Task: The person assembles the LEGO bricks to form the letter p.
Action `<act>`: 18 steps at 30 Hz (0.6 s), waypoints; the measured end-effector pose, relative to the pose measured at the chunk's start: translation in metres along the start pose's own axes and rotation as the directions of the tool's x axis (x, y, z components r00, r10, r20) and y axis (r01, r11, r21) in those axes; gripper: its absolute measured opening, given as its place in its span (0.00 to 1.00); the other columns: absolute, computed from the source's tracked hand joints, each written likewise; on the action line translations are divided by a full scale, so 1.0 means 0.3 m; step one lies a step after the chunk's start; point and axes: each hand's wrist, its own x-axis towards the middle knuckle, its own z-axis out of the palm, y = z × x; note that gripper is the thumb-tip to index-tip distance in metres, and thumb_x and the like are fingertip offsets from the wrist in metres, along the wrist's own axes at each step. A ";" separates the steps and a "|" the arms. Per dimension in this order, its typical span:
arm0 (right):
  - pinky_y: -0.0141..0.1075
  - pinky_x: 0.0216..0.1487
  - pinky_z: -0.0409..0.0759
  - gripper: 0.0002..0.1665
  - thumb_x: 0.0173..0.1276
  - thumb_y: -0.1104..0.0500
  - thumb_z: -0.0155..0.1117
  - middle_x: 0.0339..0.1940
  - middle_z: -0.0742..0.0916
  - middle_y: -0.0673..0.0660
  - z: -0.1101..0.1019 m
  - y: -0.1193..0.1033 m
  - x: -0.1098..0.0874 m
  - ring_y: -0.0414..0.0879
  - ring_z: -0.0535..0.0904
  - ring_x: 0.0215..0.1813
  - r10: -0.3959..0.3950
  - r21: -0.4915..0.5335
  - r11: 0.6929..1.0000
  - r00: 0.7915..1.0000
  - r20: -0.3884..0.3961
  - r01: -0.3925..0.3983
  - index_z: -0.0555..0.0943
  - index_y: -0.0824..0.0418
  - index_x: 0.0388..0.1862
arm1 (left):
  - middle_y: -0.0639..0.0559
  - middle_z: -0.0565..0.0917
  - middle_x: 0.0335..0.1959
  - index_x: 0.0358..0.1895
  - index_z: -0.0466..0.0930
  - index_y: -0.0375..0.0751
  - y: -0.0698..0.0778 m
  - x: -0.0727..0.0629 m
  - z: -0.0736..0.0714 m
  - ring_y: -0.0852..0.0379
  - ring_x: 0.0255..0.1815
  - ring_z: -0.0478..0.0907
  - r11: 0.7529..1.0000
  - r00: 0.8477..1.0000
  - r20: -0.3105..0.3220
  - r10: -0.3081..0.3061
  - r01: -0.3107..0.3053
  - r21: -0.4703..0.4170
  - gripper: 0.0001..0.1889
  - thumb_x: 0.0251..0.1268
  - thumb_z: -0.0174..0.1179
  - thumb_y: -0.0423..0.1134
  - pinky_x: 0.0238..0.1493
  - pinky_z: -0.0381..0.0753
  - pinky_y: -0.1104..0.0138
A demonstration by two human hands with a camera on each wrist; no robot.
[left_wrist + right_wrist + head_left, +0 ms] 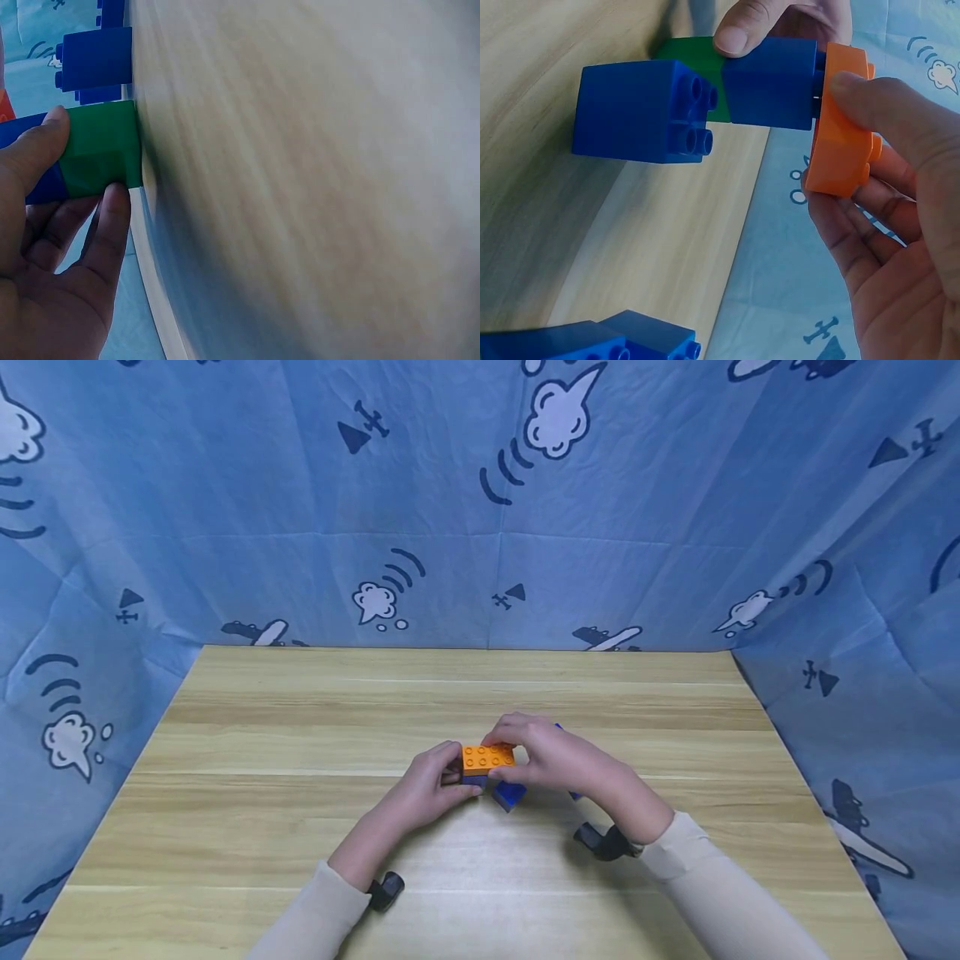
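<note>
- Behind and beside the desk, a printed blue cloth [435,468] is hung.
- By the wood-grained desk [300,710], all the bricks are carried.
- By the right hand [551,752], the orange brick is gripped between thumb and fingers; by the left hand [420,789], the stack is pinched at its blue-green join.
- The orange brick [840,142] is held on the stack's top studs, a narrow gap being left.
- The stack is formed by a blue brick [772,82] above a green brick [101,142].
- Near the stack, a loose blue brick [510,795] is placed; further blue bricks [547,341] are seen to the right.
</note>
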 end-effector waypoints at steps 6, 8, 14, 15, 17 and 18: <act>0.45 0.52 0.88 0.19 0.70 0.54 0.74 0.49 0.88 0.50 0.001 -0.009 -0.003 0.40 0.79 0.47 0.016 -0.007 1.000 1.000 0.007 -0.016 0.86 0.59 0.57 | 0.47 0.84 0.47 0.43 0.76 0.40 -0.002 -0.001 -0.001 0.55 0.50 0.82 1.000 1.000 0.004 -0.002 0.002 0.003 0.13 0.65 0.74 0.35 0.53 0.89 0.67; 0.45 0.53 0.89 0.20 0.70 0.54 0.74 0.50 0.88 0.50 0.003 -0.012 -0.003 0.40 0.80 0.47 0.017 -0.016 1.000 1.000 0.011 -0.017 0.86 0.59 0.58 | 0.48 0.84 0.47 0.43 0.76 0.40 -0.002 -0.001 -0.002 0.55 0.49 0.82 1.000 1.000 0.006 -0.003 0.003 0.002 0.13 0.65 0.74 0.35 0.53 0.88 0.67; 0.44 0.52 0.89 0.20 0.70 0.55 0.74 0.50 0.87 0.51 0.005 -0.015 0.001 0.40 0.80 0.47 -0.003 -0.035 0.999 1.000 0.015 0.003 0.86 0.60 0.57 | 0.47 0.84 0.47 0.43 0.77 0.40 -0.005 0.000 -0.002 0.54 0.50 0.83 1.000 1.000 0.007 0.000 0.000 -0.002 0.13 0.65 0.74 0.35 0.53 0.89 0.68; 0.44 0.51 0.89 0.19 0.70 0.55 0.74 0.49 0.87 0.51 0.005 -0.015 0.001 0.40 0.80 0.47 -0.004 -0.037 0.999 1.000 0.015 0.005 0.86 0.60 0.57 | 0.47 0.84 0.47 0.43 0.77 0.40 -0.005 0.001 -0.002 0.54 0.50 0.83 1.000 1.000 0.008 0.001 -0.001 -0.003 0.13 0.65 0.74 0.35 0.53 0.89 0.68; 0.44 0.51 0.89 0.19 0.70 0.55 0.74 0.49 0.87 0.51 0.005 -0.015 0.004 0.40 0.80 0.46 -0.010 -0.037 0.999 1.000 0.018 0.011 0.86 0.60 0.57 | 0.47 0.84 0.47 0.43 0.77 0.40 -0.007 0.000 -0.002 0.54 0.51 0.84 1.000 1.000 0.009 0.000 0.000 -0.007 0.13 0.65 0.74 0.35 0.54 0.89 0.69; 0.43 0.50 0.89 0.19 0.70 0.55 0.74 0.48 0.87 0.51 0.005 -0.015 0.005 0.39 0.80 0.46 -0.012 -0.039 0.999 1.000 0.019 0.013 0.86 0.60 0.56 | 0.47 0.84 0.47 0.43 0.77 0.40 -0.007 0.000 -0.002 0.54 0.51 0.83 1.000 1.000 0.008 0.001 0.000 -0.005 0.13 0.64 0.74 0.35 0.54 0.89 0.69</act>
